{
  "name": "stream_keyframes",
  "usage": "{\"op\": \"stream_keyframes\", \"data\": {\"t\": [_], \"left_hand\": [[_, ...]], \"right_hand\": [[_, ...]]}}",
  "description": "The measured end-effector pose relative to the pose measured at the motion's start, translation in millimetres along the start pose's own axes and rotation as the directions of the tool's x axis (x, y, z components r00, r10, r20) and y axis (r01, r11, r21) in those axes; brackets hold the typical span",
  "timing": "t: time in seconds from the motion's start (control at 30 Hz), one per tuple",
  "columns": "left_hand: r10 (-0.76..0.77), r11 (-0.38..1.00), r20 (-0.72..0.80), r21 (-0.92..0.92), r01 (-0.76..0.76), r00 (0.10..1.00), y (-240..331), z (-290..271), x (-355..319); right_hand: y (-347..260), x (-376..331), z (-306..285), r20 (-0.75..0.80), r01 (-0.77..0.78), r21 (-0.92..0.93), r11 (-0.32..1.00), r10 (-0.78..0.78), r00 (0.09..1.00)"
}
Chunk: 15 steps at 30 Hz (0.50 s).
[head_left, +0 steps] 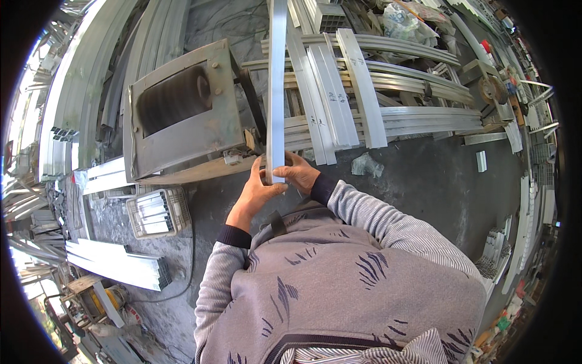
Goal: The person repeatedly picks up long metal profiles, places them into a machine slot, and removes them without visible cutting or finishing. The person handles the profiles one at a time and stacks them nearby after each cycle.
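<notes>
The long, silvery metal bar [277,91] is flat-sided and shiny. The left hand [255,195] and right hand [301,173] hold its near end, fingers bent around it.

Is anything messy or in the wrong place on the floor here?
Maybe: some crumpled, see-through plastic lies on the dark floor, to the right of the person's right hand. Farther right, a short silver piece lies alone. They look stray because most other metal pieces are stacked or grouped together.
</notes>
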State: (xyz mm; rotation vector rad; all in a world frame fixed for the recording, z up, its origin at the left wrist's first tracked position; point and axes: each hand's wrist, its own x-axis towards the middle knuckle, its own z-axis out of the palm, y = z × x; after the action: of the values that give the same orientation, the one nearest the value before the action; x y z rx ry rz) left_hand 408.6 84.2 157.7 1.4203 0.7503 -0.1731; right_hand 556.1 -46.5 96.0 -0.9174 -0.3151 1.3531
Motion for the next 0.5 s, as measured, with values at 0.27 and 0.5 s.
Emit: {"op": "stream_keyframes", "data": {"t": [0.27,0.5], "left_hand": [[0.208,0.976,-0.195,0.112,-0.189,0.958,-48,-32,-66],[0.199,0.920,-0.501,0.392,0.015,0.842,-116,-57,-139]], "right_hand": [[-30,44,66,0.039,0.230,-0.103,0.968,-0.227,0.973],[-16,93,134,-0.110,0.146,0.063,0.987,-0.138,0.984]]}}
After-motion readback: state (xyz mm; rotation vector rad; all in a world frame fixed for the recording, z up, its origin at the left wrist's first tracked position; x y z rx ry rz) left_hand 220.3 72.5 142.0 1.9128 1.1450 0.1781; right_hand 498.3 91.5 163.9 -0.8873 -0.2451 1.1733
